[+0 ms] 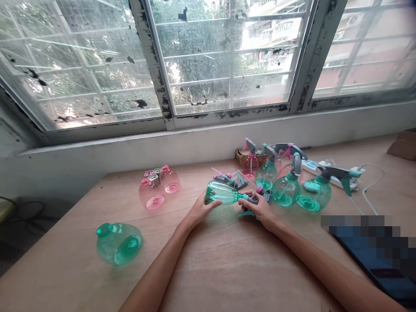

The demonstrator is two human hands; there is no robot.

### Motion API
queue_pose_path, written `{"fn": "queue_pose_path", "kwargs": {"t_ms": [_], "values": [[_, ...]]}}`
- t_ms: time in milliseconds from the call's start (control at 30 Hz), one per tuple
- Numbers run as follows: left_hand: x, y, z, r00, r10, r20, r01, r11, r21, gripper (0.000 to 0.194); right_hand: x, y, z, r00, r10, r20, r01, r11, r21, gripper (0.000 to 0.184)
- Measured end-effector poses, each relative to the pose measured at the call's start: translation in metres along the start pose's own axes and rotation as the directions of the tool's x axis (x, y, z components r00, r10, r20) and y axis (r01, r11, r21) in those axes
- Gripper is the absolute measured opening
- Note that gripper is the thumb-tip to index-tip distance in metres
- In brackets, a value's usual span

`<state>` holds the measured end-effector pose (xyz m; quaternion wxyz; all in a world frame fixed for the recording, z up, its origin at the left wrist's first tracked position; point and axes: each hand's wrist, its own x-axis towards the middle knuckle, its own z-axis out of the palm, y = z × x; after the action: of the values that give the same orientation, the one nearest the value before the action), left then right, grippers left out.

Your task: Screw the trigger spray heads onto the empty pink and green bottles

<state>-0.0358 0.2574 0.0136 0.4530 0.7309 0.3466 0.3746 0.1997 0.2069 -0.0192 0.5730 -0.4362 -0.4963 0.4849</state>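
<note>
A clear green spray bottle (222, 193) lies sideways in the air between my hands, its neck pointing right. My left hand (203, 208) is wrapped round the base end of the bottle. At the neck, my right hand (258, 206) grips a grey and teal trigger spray head (249, 211), which meets the bottle's mouth; whether it is screwed tight I cannot tell. Just beyond my hands, loose spray heads (230, 180) with pink and teal parts lie on the table. Part of the held spray head is hidden by my right fingers.
Several green bottles with spray heads (286, 190) and a pink one (250, 164) stand at right. Pink bottles without heads (152, 197) and a green one (118, 245) are at left. A power strip (338, 175), a dark tablet-like device (367, 255) and a window ledge border the wooden table (208, 277).
</note>
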Motion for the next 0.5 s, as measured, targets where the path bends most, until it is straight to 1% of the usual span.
{"fn": "queue_pose_path", "kwargs": {"t_ms": [167,233,367,433,500], "values": [[-0.0001,-0.0043,0.0011,0.994,0.105,-0.006,-0.105,0.994,0.024,0.076,0.001,0.0003,0.0001,1.0,0.007,-0.023,-0.006,0.999,0.05,0.037],[-0.0006,-0.0032,0.0015,0.996,0.091,0.002,-0.091,0.996,0.007,0.074,0.0008,0.0002,0.0,1.0,0.006,-0.013,-0.006,0.999,0.032,0.038],[-0.0012,-0.0006,0.0013,0.999,0.004,0.033,-0.003,1.0,-0.027,0.068,0.0004,-0.0004,0.0,1.0,0.006,0.003,-0.006,1.0,-0.011,0.038],[-0.0008,-0.0021,0.0011,1.0,0.017,0.024,-0.017,1.0,-0.002,0.072,0.0007,-0.0005,0.0002,1.0,0.01,-0.001,-0.01,1.0,0.006,0.039],[-0.0002,-0.0049,0.001,0.998,0.069,0.006,-0.069,0.997,0.032,0.079,0.0011,-0.0004,0.0005,1.0,0.014,-0.01,-0.014,0.999,0.031,0.04]]}}
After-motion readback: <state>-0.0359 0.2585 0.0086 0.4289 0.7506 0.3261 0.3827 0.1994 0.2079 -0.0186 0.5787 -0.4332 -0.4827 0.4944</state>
